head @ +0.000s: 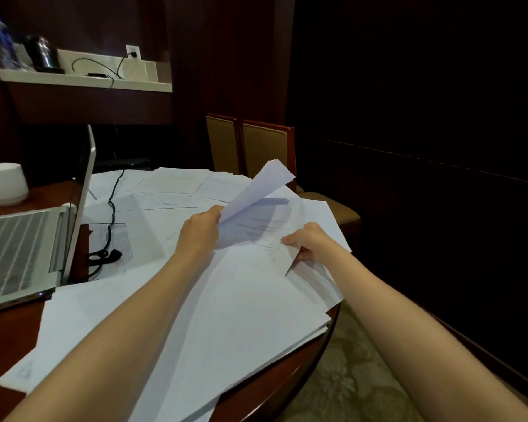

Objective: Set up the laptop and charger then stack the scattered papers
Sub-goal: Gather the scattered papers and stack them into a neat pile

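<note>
Head view: left hand (200,228) and right hand (307,242) pinch light, floppy white paper sheets (256,190), probably best gripped at edges.

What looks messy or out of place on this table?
The papers lie loose and crisscrossed over the table, several jutting past its near edge. The black charger cable snakes over sheets beside the open laptop. The left hand and right hand each hold sheets.

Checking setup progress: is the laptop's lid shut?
No, the laptop sits open, its lid raised upright and the keyboard showing.
</note>
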